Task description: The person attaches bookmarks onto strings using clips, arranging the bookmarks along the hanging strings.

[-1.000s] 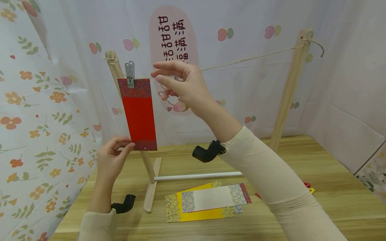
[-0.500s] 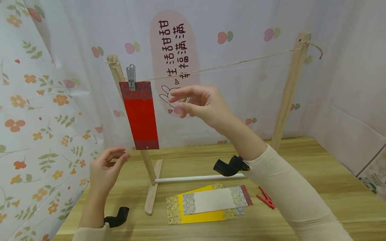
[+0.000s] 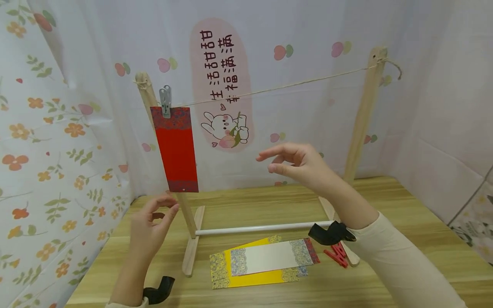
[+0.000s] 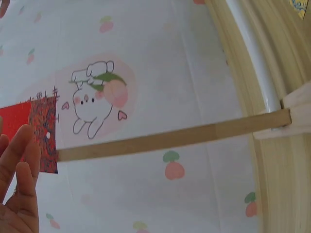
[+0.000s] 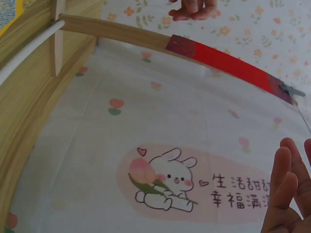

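A red card (image 3: 176, 154) with patterned ends hangs from a twine line (image 3: 285, 87), held near its upper left corner by a grey clothespin (image 3: 165, 102). Just below the card's lower edge is my left hand (image 3: 150, 226), fingers loosely bent and nothing between them. My right hand (image 3: 302, 164) hovers in the air right of the card, its fingers relaxed and holding nothing. On the table lie a white card (image 3: 271, 256) with lace-patterned ends and, beneath it, a yellow card (image 3: 254, 280). In the right wrist view, the red card (image 5: 228, 65) hangs beyond the right hand's fingers (image 5: 286, 189).
Two wooden posts, left (image 3: 186, 214) and right (image 3: 360, 141), carry the twine, and a white rod (image 3: 262, 228) joins them low down. Red clothespins (image 3: 338, 255) lie by the right foot. A printed curtain (image 3: 300, 119) stands behind the wooden table (image 3: 408, 239).
My left hand has let go of the red card's lower corner and dropped slightly. My right hand has moved down and right, away from the twine. The red card stays hanging.
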The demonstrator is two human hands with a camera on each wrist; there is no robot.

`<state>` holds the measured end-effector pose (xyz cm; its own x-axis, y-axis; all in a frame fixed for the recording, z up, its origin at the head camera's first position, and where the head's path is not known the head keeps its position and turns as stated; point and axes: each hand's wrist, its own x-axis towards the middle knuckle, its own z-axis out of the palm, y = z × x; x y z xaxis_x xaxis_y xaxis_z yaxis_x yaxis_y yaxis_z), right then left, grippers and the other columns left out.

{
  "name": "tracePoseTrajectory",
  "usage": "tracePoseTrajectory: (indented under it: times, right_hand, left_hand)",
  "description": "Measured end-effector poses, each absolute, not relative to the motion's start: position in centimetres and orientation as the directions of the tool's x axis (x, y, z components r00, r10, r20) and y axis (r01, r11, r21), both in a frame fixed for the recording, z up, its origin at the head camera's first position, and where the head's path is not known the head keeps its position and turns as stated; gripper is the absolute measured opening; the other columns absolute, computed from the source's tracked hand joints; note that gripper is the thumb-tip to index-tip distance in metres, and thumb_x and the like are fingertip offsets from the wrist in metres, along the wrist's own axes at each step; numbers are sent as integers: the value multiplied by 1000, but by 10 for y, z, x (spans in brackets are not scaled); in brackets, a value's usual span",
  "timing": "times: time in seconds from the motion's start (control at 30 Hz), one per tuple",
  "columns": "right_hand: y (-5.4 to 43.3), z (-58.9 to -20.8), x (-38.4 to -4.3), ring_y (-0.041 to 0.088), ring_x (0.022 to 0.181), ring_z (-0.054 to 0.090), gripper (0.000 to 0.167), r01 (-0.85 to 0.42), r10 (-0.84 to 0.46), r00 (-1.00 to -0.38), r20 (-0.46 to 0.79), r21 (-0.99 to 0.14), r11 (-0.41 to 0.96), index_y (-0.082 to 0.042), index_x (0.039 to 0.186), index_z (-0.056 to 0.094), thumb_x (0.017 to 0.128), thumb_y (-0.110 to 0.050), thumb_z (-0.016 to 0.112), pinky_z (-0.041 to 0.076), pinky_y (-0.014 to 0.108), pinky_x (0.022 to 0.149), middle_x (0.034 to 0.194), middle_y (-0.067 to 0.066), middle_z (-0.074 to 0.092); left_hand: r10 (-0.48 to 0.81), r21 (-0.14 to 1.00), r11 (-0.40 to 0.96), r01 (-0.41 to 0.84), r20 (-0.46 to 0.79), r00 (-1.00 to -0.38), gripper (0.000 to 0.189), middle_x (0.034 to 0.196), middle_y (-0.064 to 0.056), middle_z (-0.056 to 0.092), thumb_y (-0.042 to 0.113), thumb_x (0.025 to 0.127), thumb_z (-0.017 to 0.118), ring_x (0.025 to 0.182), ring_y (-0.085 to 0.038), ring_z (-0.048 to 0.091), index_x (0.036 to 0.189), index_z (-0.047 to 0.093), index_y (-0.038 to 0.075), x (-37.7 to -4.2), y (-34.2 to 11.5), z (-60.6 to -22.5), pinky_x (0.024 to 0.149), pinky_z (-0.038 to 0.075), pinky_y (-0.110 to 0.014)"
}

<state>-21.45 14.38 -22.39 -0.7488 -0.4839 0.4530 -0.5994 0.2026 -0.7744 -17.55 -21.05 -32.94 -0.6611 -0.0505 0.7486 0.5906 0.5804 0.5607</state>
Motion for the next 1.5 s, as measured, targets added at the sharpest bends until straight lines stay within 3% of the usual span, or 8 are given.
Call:
tracePoseTrajectory:
  times: [0.17,0.33,0.47,0.6,0.97,1.1,1.27,1.5]
  right_hand:
    - [167,-245,-214,17,93,68,29,-543,-454,-799,394,-798,263,-8,124,67,96,-13,66,52,25,89,123,-1,70]
    - [194,-265,-210,12,104,66,29,-513,-416,-824,385,-819,258,-7,125,66,97,-12,64,53,23,89,120,-7,70]
    - [213,-278,-204,8,107,65,29,-497,-401,-831,385,-837,228,-3,127,64,98,-9,61,54,21,88,119,-10,70]
    - [227,-290,-199,7,106,64,29,-467,-391,-849,354,-850,244,-3,128,63,99,-9,59,52,20,87,119,-12,70]
    - [254,-331,-193,5,108,64,30,-361,-352,-904,243,-875,322,0,127,62,101,-14,58,51,20,86,118,-8,70]
    - [268,-343,-194,2,106,64,32,-370,-380,-896,228,-857,358,5,128,60,101,-12,56,53,22,84,117,-6,71]
    - [280,-352,-196,2,105,64,34,-334,-444,-884,144,-860,386,2,130,60,102,-15,56,53,24,84,117,-6,71]
    - [292,-366,-199,4,104,64,35,-304,-584,-812,23,-870,389,8,130,57,102,-13,54,52,19,84,117,13,69]
  left_hand:
    - [64,470,598,649,780,-623,20,89,-4,73,-6,81,76,85,8,61,96,72,7,-179,-200,-337,65,50,-9]
    - [219,429,610,666,716,-663,24,96,1,74,0,83,77,88,-10,65,103,73,12,-187,-189,-343,68,56,-21]
    - [348,449,632,631,563,-749,28,108,2,73,10,87,76,99,-17,65,114,72,15,-189,-178,-342,74,58,-35]
    - [444,484,639,597,402,-801,33,118,1,71,16,90,73,107,-20,63,122,68,15,-188,-167,-347,81,56,-36]
    - [598,510,597,619,232,-767,36,121,-7,68,17,90,73,103,-28,61,124,66,6,-190,-148,-373,90,54,-40]
    - [629,528,596,605,162,-761,40,123,-9,67,22,92,72,109,-29,61,127,64,6,-192,-139,-377,95,53,-41]
    - [634,522,614,593,122,-764,39,124,-5,67,25,92,72,114,-25,61,127,65,8,-197,-133,-381,99,51,-40]
    - [625,499,657,565,58,-779,42,123,-3,68,29,88,76,114,-22,62,124,68,9,-203,-118,-385,98,52,-37]
